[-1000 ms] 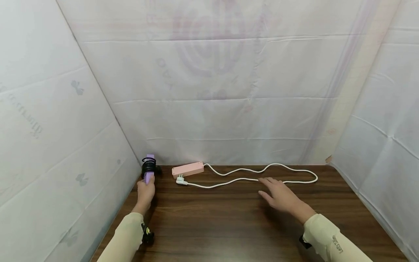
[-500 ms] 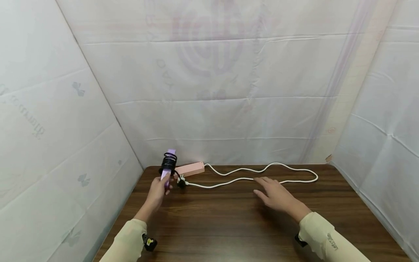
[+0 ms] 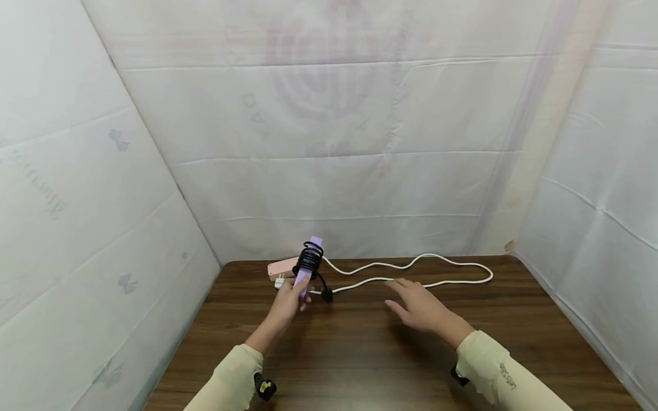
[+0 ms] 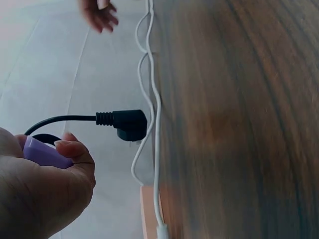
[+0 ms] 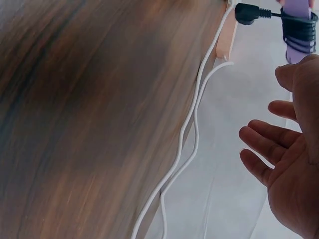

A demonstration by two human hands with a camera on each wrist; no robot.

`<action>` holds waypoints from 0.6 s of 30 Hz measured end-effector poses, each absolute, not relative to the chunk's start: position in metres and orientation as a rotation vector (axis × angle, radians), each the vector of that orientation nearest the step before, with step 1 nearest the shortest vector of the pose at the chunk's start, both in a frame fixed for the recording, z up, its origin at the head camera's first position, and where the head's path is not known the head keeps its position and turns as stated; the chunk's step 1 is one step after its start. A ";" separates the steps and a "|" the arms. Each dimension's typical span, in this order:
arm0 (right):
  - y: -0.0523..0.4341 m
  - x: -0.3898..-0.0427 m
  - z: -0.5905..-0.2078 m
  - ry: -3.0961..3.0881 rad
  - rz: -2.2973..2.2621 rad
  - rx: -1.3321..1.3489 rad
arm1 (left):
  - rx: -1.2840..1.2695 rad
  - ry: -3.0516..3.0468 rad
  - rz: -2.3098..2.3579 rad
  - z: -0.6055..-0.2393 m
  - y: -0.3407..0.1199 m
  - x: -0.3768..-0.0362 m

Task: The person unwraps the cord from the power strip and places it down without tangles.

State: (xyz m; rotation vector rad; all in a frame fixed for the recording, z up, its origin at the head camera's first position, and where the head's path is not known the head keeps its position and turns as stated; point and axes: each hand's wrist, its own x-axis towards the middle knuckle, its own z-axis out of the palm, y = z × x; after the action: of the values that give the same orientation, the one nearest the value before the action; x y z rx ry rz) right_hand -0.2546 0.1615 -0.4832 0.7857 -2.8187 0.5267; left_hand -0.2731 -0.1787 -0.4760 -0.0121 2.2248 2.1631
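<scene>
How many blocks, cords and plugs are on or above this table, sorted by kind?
Blocks: 2 (purple block, pink block)
Cords: 2 (black cord, white cord)
Plugs: 2 (black plug, white plug)
Total: 6

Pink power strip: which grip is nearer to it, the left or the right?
Left. The left grip, holding a purple bar, is close in front of the pink power strip; the right grip is farther off, well to its right.
</scene>
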 end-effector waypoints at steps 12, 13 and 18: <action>0.105 -0.261 -0.469 -2.696 0.655 0.877 | 0.152 2.254 2.055 -0.478 -0.145 -0.265; 0.099 -0.262 -0.469 -2.667 0.651 0.900 | 0.158 2.242 2.059 -0.478 -0.141 -0.264; 0.077 -0.267 -0.473 -2.562 0.646 1.041 | 0.181 2.213 2.053 -0.478 -0.127 -0.260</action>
State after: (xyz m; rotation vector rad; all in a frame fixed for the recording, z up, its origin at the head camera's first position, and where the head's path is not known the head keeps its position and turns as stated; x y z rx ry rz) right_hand -0.2667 0.0771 -0.4735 1.0410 -2.5622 0.6460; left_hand -0.2599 -0.1271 -0.4778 0.1810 2.2126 2.0530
